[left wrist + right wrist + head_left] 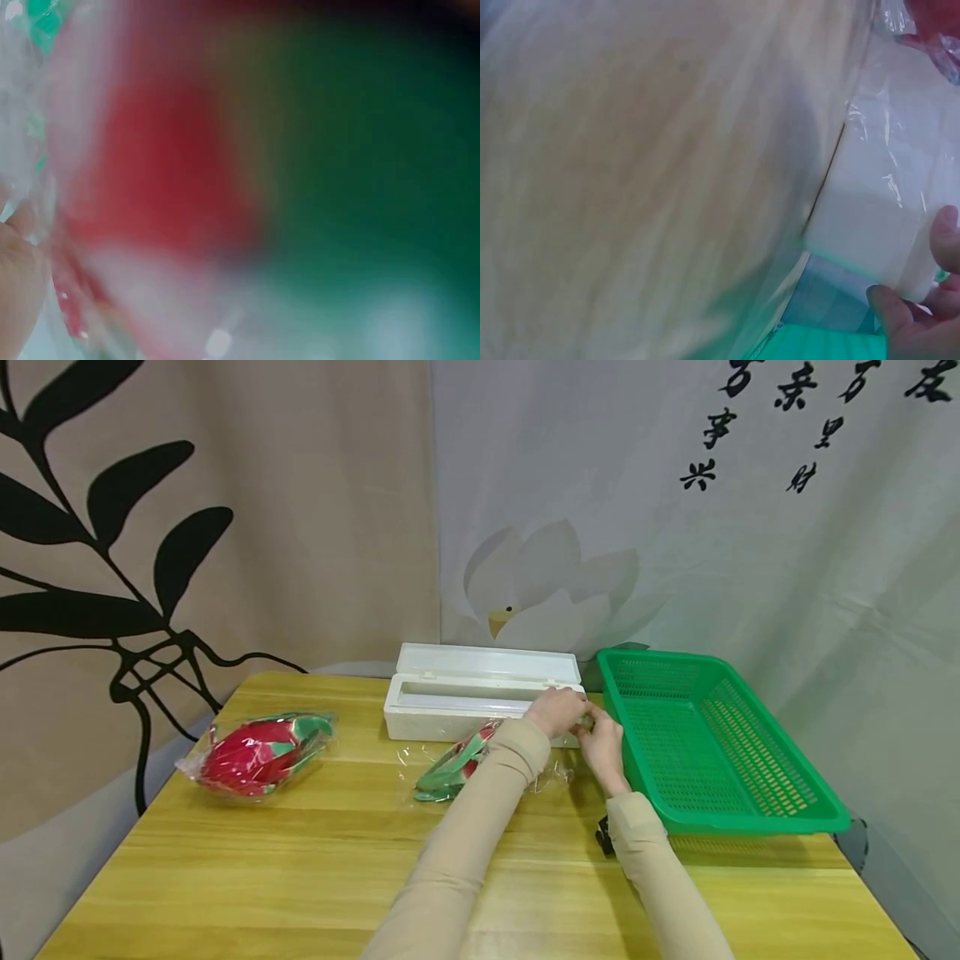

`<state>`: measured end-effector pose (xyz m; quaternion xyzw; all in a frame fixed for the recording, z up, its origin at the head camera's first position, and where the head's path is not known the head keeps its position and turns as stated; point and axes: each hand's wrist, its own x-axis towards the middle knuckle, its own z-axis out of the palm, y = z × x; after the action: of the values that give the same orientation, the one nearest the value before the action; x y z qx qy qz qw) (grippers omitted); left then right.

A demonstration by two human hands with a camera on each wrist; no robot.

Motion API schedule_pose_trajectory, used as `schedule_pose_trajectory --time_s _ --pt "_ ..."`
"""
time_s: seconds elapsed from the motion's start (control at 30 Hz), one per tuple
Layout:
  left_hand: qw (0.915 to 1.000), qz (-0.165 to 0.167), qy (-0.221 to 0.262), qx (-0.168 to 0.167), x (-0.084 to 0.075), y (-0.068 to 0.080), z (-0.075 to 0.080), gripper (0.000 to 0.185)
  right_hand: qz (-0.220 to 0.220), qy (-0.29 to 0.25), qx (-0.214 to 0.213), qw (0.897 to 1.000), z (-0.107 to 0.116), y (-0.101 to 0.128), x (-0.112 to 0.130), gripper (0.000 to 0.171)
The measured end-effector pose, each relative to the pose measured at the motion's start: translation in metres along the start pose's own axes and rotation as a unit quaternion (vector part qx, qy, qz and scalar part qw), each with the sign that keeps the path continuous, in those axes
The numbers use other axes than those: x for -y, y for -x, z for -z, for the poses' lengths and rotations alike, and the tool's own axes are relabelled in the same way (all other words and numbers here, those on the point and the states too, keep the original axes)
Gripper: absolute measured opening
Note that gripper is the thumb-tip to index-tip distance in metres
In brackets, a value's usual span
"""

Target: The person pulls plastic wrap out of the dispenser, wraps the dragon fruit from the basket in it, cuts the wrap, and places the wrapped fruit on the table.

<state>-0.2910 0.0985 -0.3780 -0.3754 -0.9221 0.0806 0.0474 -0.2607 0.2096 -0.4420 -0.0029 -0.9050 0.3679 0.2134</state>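
Both hands' (pixel 557 710) (pixel 602 745) curled fingertips pinching cling film (pixel 551 774) beside dispenser (pixel 480 695)

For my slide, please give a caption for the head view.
Both hands meet at the white dispenser box, over a wrapped dragon fruit, beside a green basket.

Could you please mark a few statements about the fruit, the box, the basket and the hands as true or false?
1. The green basket holds two wrapped fruits. False: nothing shows inside it.
2. A wrapped dragon fruit lies at the left of the table, away from both hands. True.
3. The white dispenser box has its lid closed. False: the lid stands open behind it.
4. The left hand and right hand meet at the box's right end, beside the basket. True.
5. A second dragon fruit lies on clear film in front of the box, under the left forearm. True.
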Motion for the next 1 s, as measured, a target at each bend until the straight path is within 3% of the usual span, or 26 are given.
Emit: schedule_pose_trajectory --time_s 0.2,0.47,0.57,0.6,1.0 --pt "0.9995 0.004 -0.032 0.001 0.001 -0.002 0.0 0.034 0.012 0.006 -0.017 1.0 0.002 0.0 0.004 0.024" --pt "0.9999 0.01 -0.004 -0.01 0.002 -0.016 -0.014 0.037 0.005 0.003 -0.002 1.0 0.003 0.0 0.004 0.029" --pt "0.9998 0.016 0.005 -0.014 0.002 -0.014 -0.014 0.034 0.006 0.009 0.005 1.0 0.004 -0.001 0.003 0.031" --pt "0.9997 0.021 0.007 -0.003 0.0 -0.006 -0.005 0.033 0.004 0.01 0.006 1.0 0.004 -0.001 0.003 0.033" --pt "0.9986 0.037 0.013 -0.035 0.007 0.004 -0.005 0.019 -0.004 0.006 0.017 1.0 0.002 -0.002 0.002 0.047"
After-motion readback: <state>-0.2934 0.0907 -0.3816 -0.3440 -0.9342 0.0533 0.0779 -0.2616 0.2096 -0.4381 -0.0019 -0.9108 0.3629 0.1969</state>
